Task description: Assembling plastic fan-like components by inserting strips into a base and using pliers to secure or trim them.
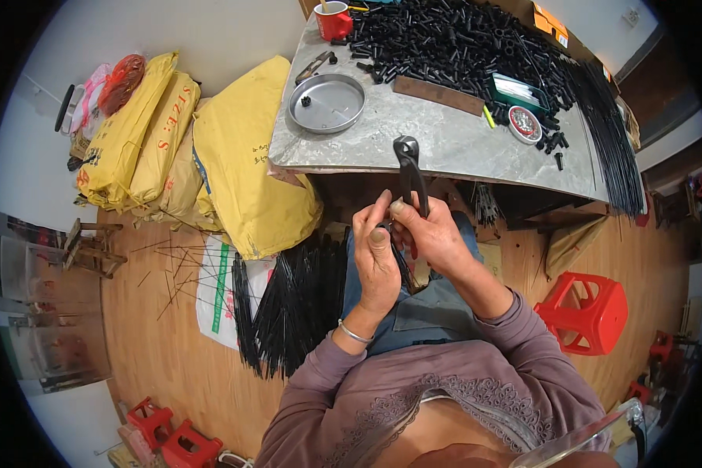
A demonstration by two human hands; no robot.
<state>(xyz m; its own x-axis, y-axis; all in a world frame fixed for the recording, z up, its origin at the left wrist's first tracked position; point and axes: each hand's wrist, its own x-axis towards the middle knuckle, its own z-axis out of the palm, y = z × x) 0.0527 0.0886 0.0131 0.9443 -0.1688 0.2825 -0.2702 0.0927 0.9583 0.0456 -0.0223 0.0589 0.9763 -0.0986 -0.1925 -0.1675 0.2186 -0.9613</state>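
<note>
Black pincers (410,168) with a rounded head point up toward the table edge, gripped by my right hand (433,238). Their handles run down below the fingers above my lap. Right beside it, my left hand (377,261) is partly closed, thumb bent and fingers upright, close against the right fingertips. A small dark thing shows between the two hands, too covered to make out. Beyond the hands, a large heap of black bolt-like parts (444,39) covers the back of the grey table (351,152). A round metal pan (327,104) with a small black piece in it lies at the left.
A rusty flat bar (438,95), a green box (520,92) and a round tin (525,125) lie before the heap. Long black rods (612,132) hang over the right edge. Yellow sacks (249,156) and bundled black rods (300,304) are at left, a red stool (593,312) at right.
</note>
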